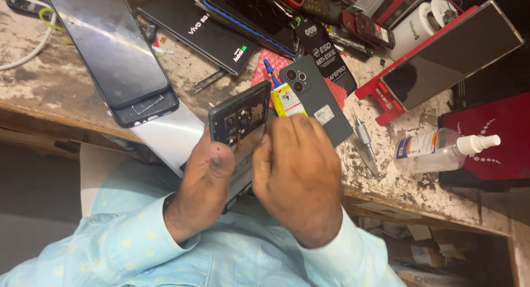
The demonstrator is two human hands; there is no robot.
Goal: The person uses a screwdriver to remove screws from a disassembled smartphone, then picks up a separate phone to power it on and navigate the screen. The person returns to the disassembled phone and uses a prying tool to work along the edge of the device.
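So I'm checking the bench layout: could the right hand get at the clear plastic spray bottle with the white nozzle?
Probably yes: the spray bottle lies uncovered on the bench, right of the right hand, nothing between them.

Both hands, left [205, 179] and right [295, 171], around an opened phone [240, 121], perhaps mid-repair, above a cluttered workbench [66, 83].

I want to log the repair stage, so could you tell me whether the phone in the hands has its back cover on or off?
Off: the phone shows bare internal parts, and a grey back cover lies on the bench.
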